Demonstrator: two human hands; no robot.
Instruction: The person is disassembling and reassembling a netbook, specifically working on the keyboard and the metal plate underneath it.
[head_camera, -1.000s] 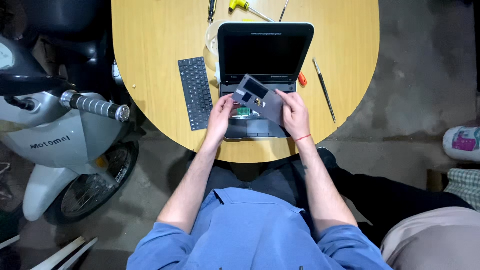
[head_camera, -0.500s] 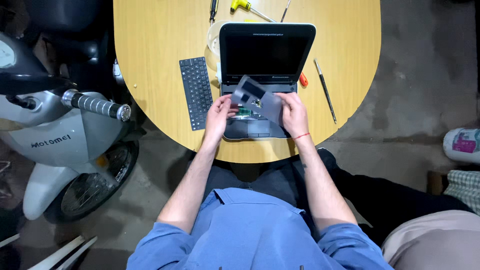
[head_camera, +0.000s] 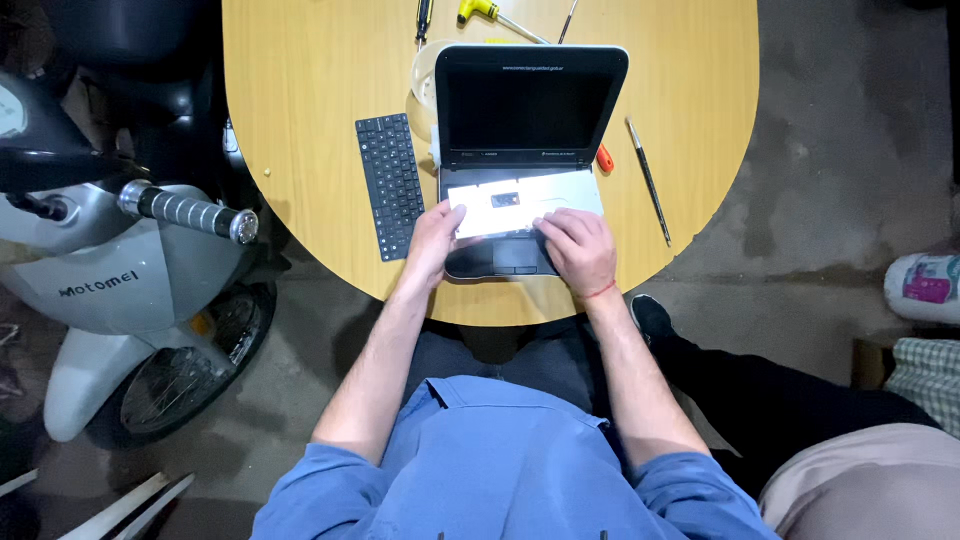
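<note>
- Concrete floor (head_camera: 800, 170) all round, and a yellow wooden surface (head_camera: 300, 90) with a rounded edge right in front of me.
- Small laptop (head_camera: 525, 110) sits open at the near edge, dark screen up and facing me.
- Across its base lies a white panel (head_camera: 520, 200) with a small dark cutout near the middle, where the keys would be.
- My left hand (head_camera: 432, 240) is on the panel's left end, thumb on top and fingers curled at the edge, pinching it.
- My right hand (head_camera: 578, 248) rests on the panel's lower right, fingers together and pressed flat on it; a red band shows at the wrist.
- Below the panel, the laptop's dark palm rest and touchpad (head_camera: 515, 255) show between my hands.
- Loose black keyboard (head_camera: 391, 183) lies just left of the laptop, running lengthwise away from me.
- Right of the laptop: a thin dark tool (head_camera: 648, 180) lying apart, and an orange handle (head_camera: 604, 158) peeking out beside the screen.
- Far edge: a yellow-handled screwdriver (head_camera: 480, 12) and a dark-handled one (head_camera: 423, 18).
- Grey scooter (head_camera: 110, 280) stands to my left, handlebar grip (head_camera: 190, 212) pointing towards the surface.
</note>
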